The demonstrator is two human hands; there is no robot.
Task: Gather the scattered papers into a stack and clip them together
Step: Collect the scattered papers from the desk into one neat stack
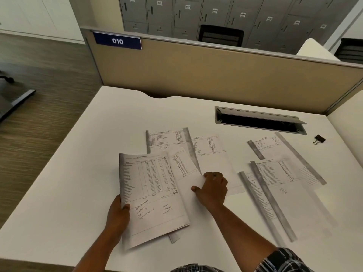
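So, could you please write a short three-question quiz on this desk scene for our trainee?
1. True or false: the binder clip is already on the papers.
2. Which hand holds the gathered stack? A) left B) right
3. What is the right hand touching?

Key: 1. False; it lies alone on the desk, near the cable tray. 2. A, the left hand. 3. A loose sheet flat on the desk.

White desk (pixel 68 193); tan partition (pixel 216 75), blue sign (pixel 117 41) reading 010; grey lockers (pixel 216 14) behind; wood-look floor (pixel 39 95).
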